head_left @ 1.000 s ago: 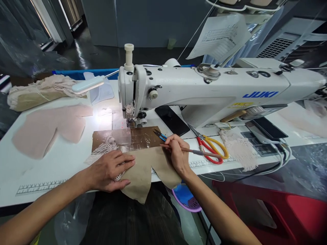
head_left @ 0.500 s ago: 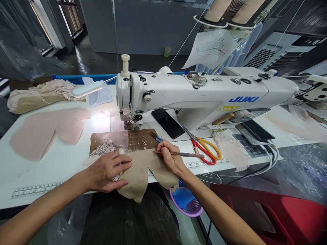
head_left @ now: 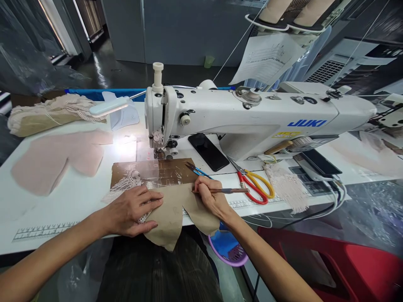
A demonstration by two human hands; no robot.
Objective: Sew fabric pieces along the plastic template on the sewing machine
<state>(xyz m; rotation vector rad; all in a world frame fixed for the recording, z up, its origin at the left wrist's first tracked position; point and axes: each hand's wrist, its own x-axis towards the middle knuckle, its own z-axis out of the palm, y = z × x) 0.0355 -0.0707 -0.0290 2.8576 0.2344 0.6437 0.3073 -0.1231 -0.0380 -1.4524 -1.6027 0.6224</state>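
Observation:
My left hand (head_left: 135, 209) lies flat, fingers stretched, on the left part of a tan pattern piece (head_left: 170, 209) with a notch in its lower edge. White lace (head_left: 127, 184) shows beneath and beyond that hand. In my right hand (head_left: 212, 197) is a brown pencil (head_left: 233, 191), its tip at the pattern's upper right edge. The piece overhangs the table's front edge. Behind it lies a brown board (head_left: 173, 170), with blue thread snips (head_left: 198, 169) by its right end. The sewing machine needle area (head_left: 160, 153) is just behind the board.
The white sewing machine (head_left: 252, 109) spans the back. Right of my hand are scissors (head_left: 255, 184), a black phone (head_left: 208, 152) and a lace scrap (head_left: 288, 188). Pale pink fabric (head_left: 47, 161) and a lace bundle (head_left: 53, 113) lie left. Below hangs a purple basket (head_left: 234, 262).
The pencil in my right hand has moved slightly right along the pattern's upper edge. My left hand stays in place on the piece. The view has shifted a little.

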